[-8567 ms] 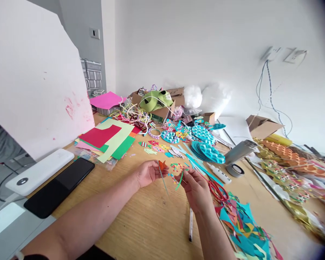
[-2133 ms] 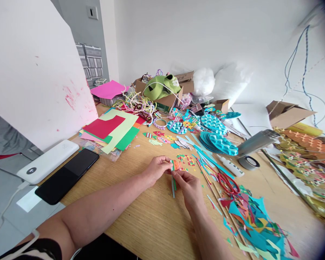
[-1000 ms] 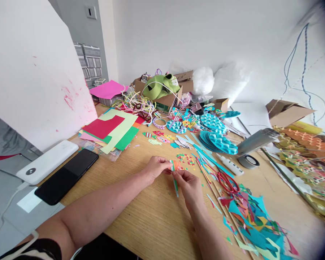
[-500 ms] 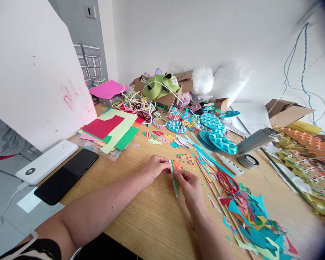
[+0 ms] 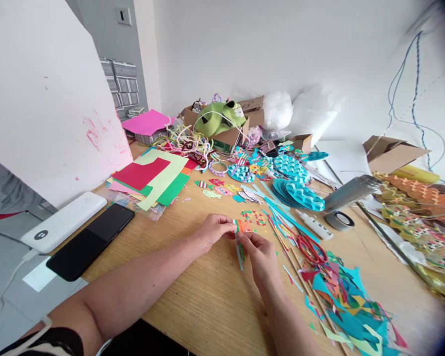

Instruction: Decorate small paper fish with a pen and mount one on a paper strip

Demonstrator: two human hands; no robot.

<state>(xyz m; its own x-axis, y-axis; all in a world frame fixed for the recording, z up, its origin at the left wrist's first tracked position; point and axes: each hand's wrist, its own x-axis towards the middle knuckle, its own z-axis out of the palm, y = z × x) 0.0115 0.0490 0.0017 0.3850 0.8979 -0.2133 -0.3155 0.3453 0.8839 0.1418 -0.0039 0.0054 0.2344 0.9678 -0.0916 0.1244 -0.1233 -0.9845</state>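
Narrow green and pale paper strips (image 5: 240,253) hang between my two hands, just above the table. My left hand (image 5: 215,231) pinches their upper end between thumb and fingers. From the right, my right hand (image 5: 258,251) closes thumb and fingertips on the same strips. Right behind the fingertips lie orange paper bits (image 5: 244,226), partly hidden by the strips. Small red, green and yellow paper pieces (image 5: 255,216) are scattered a little farther back. Beyond them lie several patterned paper fish (image 5: 222,190).
Red-handled scissors (image 5: 313,248), thin sticks (image 5: 300,274) and a heap of paper scraps (image 5: 350,301) lie at right. A glue bottle (image 5: 316,225) and a steel flask (image 5: 353,193) lie behind. At left are coloured sheets (image 5: 166,170), a phone (image 5: 91,241) and a power bank (image 5: 64,220).
Both hands stay almost where they were, still holding the strips. The strips have shifted very slightly; nothing else on the table has visibly moved.
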